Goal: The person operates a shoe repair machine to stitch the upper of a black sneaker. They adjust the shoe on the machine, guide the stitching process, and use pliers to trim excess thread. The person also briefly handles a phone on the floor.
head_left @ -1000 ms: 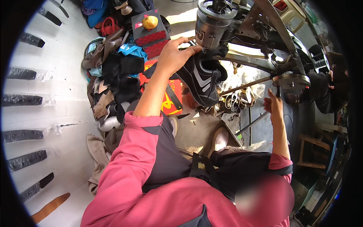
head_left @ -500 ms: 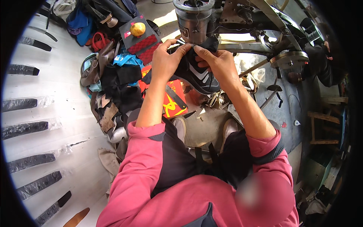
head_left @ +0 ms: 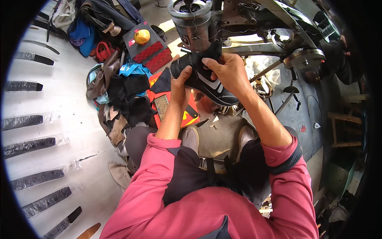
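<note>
Black sneaker (head_left: 205,77) held under the stitching machine (head_left: 195,20), long axis running from upper left down to lower right.

Left hand (head_left: 181,85) grips its left end, right hand (head_left: 229,69) clasps its top; a yellow fruit (head_left: 142,36) lies left of the machine, beside piled leather scraps (head_left: 119,99).

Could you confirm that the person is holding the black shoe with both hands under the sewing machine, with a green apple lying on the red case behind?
Not quite: in the head view the fruit on the red case is yellow, not green. Both the left hand and right hand do hold the black shoe under the sewing machine.
</note>
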Motion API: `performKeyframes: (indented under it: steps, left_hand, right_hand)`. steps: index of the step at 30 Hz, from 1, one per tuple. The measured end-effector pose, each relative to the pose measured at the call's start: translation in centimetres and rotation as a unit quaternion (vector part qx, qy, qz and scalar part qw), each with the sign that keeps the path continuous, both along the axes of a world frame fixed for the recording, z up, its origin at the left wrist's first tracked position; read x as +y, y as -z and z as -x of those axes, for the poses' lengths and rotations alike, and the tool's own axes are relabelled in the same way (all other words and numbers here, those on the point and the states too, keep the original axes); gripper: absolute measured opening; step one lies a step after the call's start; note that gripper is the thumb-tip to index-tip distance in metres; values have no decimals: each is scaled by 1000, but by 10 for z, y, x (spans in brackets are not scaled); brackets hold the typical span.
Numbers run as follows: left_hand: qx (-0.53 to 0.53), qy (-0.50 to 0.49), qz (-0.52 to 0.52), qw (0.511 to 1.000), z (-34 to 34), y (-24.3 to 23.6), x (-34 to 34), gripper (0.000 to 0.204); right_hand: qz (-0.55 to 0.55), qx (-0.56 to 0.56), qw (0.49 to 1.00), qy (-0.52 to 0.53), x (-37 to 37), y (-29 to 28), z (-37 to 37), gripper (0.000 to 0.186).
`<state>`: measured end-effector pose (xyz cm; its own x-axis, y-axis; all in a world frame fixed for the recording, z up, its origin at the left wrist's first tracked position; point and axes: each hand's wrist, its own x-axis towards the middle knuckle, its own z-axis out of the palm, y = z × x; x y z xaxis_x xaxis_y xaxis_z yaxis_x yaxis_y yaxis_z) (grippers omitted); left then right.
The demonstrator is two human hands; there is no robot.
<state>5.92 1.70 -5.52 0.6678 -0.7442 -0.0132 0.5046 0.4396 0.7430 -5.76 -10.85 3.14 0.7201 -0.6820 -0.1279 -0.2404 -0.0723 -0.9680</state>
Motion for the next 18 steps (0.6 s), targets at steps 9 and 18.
performKeyframes:
  steps: [9, 18]
  left_hand:
    - [10, 36, -156, 987, -12, -42, 31, 41]
    - [-2, -25, -188, 982, -8, -43, 31, 57]
  right_hand:
    - [128, 58, 989, -54, 5, 1, 3, 29]
    - [-70, -59, 990, -106, -6, 40, -6, 20]
